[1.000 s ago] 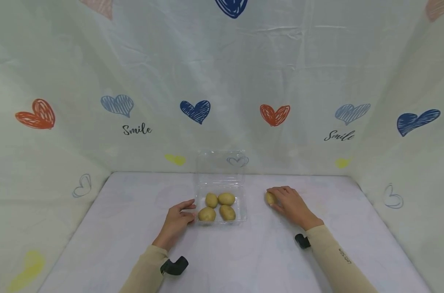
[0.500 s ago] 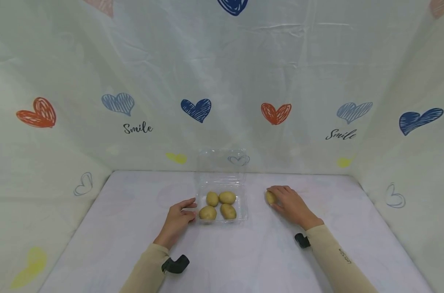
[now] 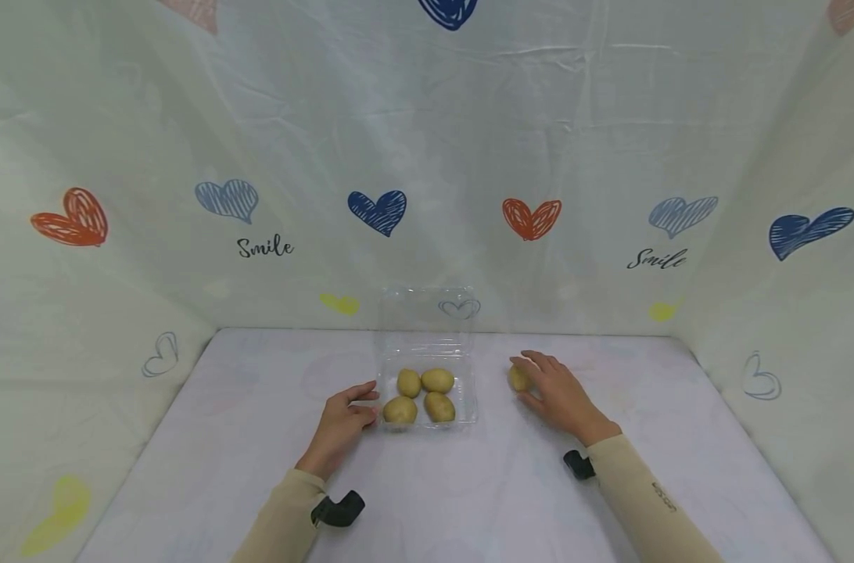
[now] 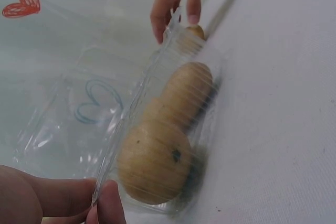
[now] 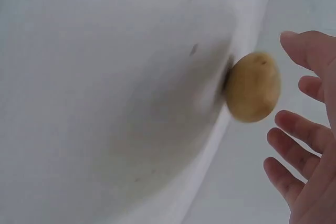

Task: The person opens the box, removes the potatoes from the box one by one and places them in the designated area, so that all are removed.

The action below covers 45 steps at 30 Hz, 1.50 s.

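Note:
A clear plastic clamshell box [image 3: 467,414] stands on the table with its lid raised at the back. Several potatoes [image 3: 439,407] lie inside it in two rows. At the box's left side, my left hand [image 3: 337,428] pinches the rim [image 4: 97,188] between thumb and finger. To the right of the box, a single potato [image 5: 253,87] rests on the white table. Over that potato is my right hand [image 3: 562,400], its fingers spread and loosely bent. In the right wrist view, a gap shows between the fingertips [image 5: 283,119] and the potato.
A white cloth covers the table [image 3: 427,493]. Behind it rises a pale curtain [image 3: 441,141] printed with hearts and "Smile" lettering. The transparent lid [image 3: 406,313] stands up near the table's back edge. Black straps [image 3: 339,509] sit on both wrists.
My right hand's fingers have loosened and lifted off the potato, which stays on the table. My left hand keeps its place at the box. The head view has shifted slightly.

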Tool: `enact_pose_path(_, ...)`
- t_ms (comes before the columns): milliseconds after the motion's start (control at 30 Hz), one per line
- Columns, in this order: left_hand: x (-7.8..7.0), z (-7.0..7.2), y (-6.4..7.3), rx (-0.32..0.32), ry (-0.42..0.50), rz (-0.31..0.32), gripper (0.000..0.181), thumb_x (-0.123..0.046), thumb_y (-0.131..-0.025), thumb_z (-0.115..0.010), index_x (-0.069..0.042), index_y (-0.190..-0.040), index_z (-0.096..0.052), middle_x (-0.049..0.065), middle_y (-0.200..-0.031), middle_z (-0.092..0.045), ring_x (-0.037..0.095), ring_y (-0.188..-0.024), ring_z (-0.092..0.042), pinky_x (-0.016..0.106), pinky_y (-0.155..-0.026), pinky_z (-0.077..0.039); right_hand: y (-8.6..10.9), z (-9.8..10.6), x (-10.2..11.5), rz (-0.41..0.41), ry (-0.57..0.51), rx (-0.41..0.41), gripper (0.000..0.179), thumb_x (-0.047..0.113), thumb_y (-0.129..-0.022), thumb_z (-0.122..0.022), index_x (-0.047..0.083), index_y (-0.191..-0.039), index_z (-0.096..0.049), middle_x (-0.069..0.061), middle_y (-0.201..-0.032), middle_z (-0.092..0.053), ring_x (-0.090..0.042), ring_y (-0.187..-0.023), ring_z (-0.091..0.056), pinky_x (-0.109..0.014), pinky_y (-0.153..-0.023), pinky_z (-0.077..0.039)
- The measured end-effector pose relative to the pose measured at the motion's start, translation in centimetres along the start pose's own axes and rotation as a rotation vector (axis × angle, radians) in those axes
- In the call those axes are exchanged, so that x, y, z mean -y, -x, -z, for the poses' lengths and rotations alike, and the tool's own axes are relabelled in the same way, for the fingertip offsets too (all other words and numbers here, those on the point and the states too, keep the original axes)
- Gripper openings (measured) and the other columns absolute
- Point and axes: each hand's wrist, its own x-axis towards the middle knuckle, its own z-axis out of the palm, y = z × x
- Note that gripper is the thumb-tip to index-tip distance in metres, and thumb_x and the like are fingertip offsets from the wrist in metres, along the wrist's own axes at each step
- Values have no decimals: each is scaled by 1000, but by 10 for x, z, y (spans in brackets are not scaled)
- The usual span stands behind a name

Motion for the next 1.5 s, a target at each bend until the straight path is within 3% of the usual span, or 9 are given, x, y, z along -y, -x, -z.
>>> enact_pose_path(200, 0, 0, 1, -7, 8, 10, 48, 13, -96, -63, 13, -143, -56, 29, -129, -61, 16, -89, -66, 25, -75, -57, -6, 10, 22, 51, -26, -9, 61, 19, -91, -85, 6, -145, -60, -21, -148, -56, -43, -131, -57, -60, -108, -48)
enact_pose_path(733, 1, 1, -1, -9, 6, 5, 50, 14, -95, -63, 15, -144, -54, 31, -130, -61, 17, -89, -66, 25, -74, -58, -27, 10, 76, 337, 30, -48, 62, 30, -88, -89, 16, -142, -63, -10, -146, -60, -33, -131, -59, -52, -107, -52)
enact_pose_path(1100, -1, -1, 0, -12, -9, 10, 52, 13, -94, -63, 13, -145, -55, 30, -132, -61, 17, -91, -66, 25, -76, -58, -43, 6, 87, 415, -10, 13, 70, 29, -83, -93, 16, -144, -62, -9, -148, -60, -31, -134, -57, -48, -114, -47)
enact_pose_path(1500, 0, -1, 0, -17, 0, 10, 51, 15, -93, -60, 12, -144, -56, 29, -130, -62, 15, -90, -66, 23, -75, -57, -58, 2, 94, 514, -33, 92, 61, 23, -79, -96, 12, -133, -70, -7, -138, -67, -28, -130, -59, -44, -112, -49)
